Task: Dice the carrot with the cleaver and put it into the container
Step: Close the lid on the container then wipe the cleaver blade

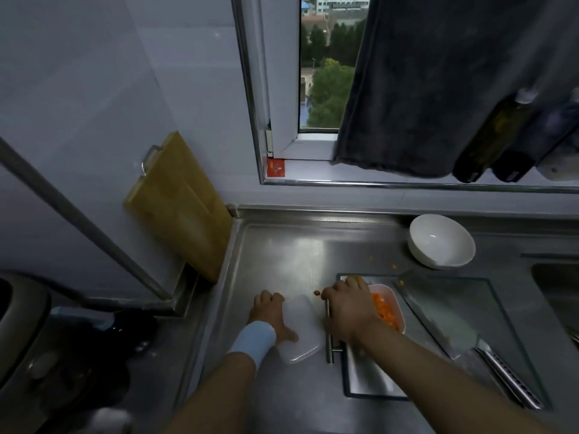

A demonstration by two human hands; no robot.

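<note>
- The diced carrot [386,311] already sits in the pinkish container [395,300], which rests on the steel board [376,380], so I reckon what's left is lidding and tidying.
- The right hand [347,311] has its fingers bent over the container's left rim, apparently holding it. If that hold is only on one edge, lifting could tip the container and dump dice over the board.
- The left hand [269,314] rests on the translucent lid [302,336] with its thumb spread across the top and its fingers curled at the far edge. The plastic looks slick on a slick counter [282,252], so it might skate away instead of coming up.
- The cleaver [438,321] lies flat just right of the container, and I can't tell which way its edge faces. A careless sweep of the right forearm could catch it.
- A stray carrot bit [317,292] sits on the counter near the right knuckles, with more specks toward the white bowl [441,242]. They're easy to miss, so the job could end up incomplete.
</note>
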